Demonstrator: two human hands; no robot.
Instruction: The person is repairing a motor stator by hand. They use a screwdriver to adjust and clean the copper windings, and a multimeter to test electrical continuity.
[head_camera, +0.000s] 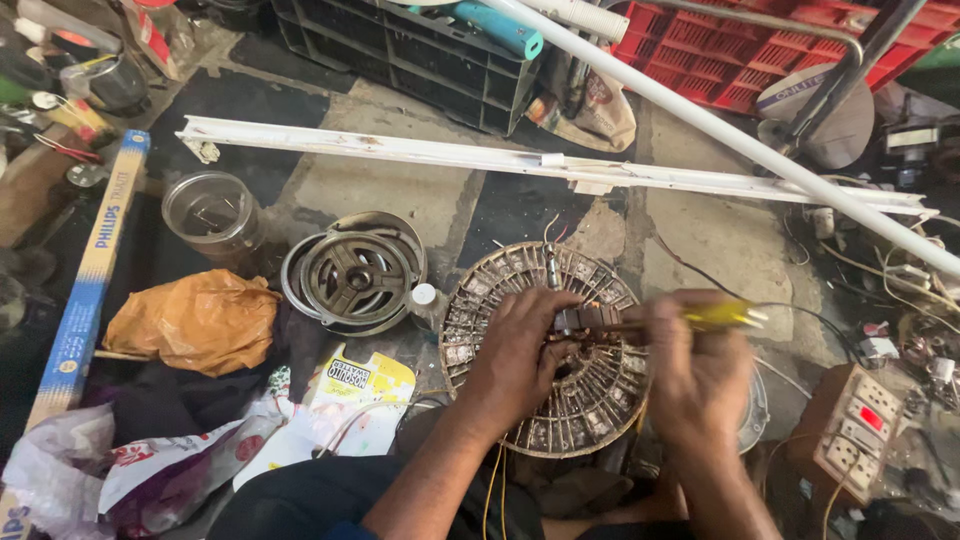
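A round wound motor stator (560, 350) lay flat on the concrete floor (720, 240) at lower centre of the frame, its slotted face turned up toward the camera. The left hand (520, 355) pressed down on its middle, fingers curled over the windings. The right hand (700, 370), blurred, was clamped on a yellow-handled tool (725, 316) whose long axis ran nearly level, handle end pointing to the right of the frame and its working end toward the stator's centre. Left of the stator sat a round metal motor cover (355, 272), a small white-capped bottle (425, 300) between them. Below that lay a yellow and white printed packet (365, 385); farther left, a crumpled orange bag (195, 320). A long blue and yellow tube-light carton (85, 300) ran up the left edge. A white tube-light fitting (540, 165) crossed the upper frame, with a red crate (730, 50) at upper right and a switchboard with a red switch (850, 425) at lower right.
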